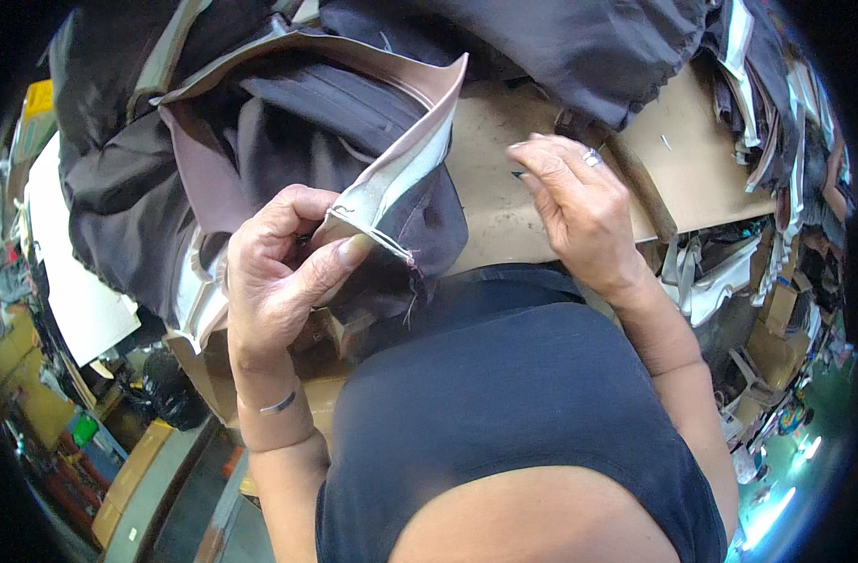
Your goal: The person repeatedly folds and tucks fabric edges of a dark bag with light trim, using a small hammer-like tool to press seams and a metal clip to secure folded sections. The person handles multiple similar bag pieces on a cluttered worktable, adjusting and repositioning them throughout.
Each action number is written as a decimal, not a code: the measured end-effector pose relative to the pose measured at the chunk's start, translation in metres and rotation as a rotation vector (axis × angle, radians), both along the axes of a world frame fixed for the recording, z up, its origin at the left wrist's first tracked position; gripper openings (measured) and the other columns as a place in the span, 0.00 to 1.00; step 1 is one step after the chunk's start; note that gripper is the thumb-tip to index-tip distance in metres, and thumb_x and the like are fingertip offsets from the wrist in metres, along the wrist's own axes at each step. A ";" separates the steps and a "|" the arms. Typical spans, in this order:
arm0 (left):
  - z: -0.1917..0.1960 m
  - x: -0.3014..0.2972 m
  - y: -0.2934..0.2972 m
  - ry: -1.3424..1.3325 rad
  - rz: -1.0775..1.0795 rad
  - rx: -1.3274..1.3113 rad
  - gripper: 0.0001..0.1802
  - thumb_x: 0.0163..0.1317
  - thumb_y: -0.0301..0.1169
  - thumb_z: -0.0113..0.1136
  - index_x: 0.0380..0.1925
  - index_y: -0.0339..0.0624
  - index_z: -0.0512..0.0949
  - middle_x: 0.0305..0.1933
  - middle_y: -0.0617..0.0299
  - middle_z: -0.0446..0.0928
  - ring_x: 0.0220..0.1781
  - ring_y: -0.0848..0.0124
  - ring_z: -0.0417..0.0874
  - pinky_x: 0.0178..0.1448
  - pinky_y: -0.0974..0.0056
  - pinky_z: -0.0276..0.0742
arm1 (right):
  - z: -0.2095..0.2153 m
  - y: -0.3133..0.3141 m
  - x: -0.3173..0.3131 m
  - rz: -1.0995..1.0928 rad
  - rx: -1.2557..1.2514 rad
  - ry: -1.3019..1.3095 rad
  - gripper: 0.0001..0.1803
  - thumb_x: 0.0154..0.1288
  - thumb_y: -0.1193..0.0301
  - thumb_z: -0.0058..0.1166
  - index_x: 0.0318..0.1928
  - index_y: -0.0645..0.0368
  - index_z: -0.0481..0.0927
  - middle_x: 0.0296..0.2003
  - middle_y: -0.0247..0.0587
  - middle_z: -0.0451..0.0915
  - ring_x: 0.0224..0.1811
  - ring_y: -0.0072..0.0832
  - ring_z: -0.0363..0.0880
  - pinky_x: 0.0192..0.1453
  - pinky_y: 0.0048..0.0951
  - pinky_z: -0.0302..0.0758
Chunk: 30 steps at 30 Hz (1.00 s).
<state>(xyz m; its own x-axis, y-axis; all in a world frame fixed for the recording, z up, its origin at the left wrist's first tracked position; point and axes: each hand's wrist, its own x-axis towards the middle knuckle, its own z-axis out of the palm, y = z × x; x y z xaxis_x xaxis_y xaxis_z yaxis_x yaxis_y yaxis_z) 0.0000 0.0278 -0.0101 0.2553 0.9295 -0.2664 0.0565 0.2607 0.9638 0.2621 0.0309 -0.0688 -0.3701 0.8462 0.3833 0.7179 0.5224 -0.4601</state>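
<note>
The left hand [279, 272] pinches the corner of a dark garment's waistband [391, 188] between thumb and curled fingers, the thumb pressed flat along the pale lining where a light thread [387, 242] runs across the folded edge and ends in a loose tail near the corner. The garment [288, 122] is heaped on the wooden table [692, 169] in front of the person, with the waistband lifted off the pile and turned so its pinkish-grey inner face shows. The right hand [579, 202] hovers apart from the cloth, above the bare table, fingers bunched together with the tips drawn toward the thumb; something small and dark seems to sit at the fingertips, but whether it is a needle or a snip I cannot tell. A ring shows on 1 finger of that hand, a thin bangle [279, 403] on the left wrist. This looks like hand finishing at the waistband corner, between 2 stitches or at the trimming of the thread tail. The next move would call for bringing the right hand back to the pinched corner precisely, while the left keeps the fold taut
</note>
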 end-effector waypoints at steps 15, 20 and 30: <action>-0.015 -0.017 -0.011 -0.233 0.015 -0.015 0.12 0.48 0.27 0.62 0.33 0.34 0.74 0.31 0.68 0.72 0.32 0.84 0.69 0.37 0.78 0.64 | 0.039 0.043 -0.075 0.605 -0.417 0.445 0.20 0.57 0.53 0.55 0.44 0.51 0.74 0.37 0.34 0.79 0.44 0.32 0.76 0.65 0.57 0.46; -0.020 -0.017 -0.009 -0.309 0.018 -0.047 0.12 0.48 0.28 0.62 0.33 0.35 0.74 0.31 0.67 0.73 0.33 0.83 0.71 0.40 0.78 0.65 | 0.034 0.043 -0.076 0.596 -0.420 0.503 0.18 0.58 0.56 0.55 0.44 0.52 0.74 0.36 0.33 0.79 0.44 0.33 0.77 0.66 0.57 0.46; -0.002 0.001 -0.002 0.082 0.016 0.110 0.15 0.48 0.35 0.67 0.29 0.35 0.77 0.23 0.66 0.76 0.25 0.82 0.73 0.30 0.77 0.68 | 0.040 0.035 -0.081 0.454 -0.191 0.377 0.15 0.50 0.68 0.57 0.40 0.53 0.74 0.31 0.32 0.77 0.36 0.30 0.76 0.61 0.45 0.55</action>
<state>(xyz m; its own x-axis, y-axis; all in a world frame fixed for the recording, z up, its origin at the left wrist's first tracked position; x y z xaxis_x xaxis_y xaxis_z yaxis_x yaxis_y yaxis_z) 0.0008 0.0262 -0.0122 0.2221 0.9579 -0.1822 0.1329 0.1553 0.9789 0.1808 0.0659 -0.0291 -0.5783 0.7025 0.4148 0.2133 0.6210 -0.7543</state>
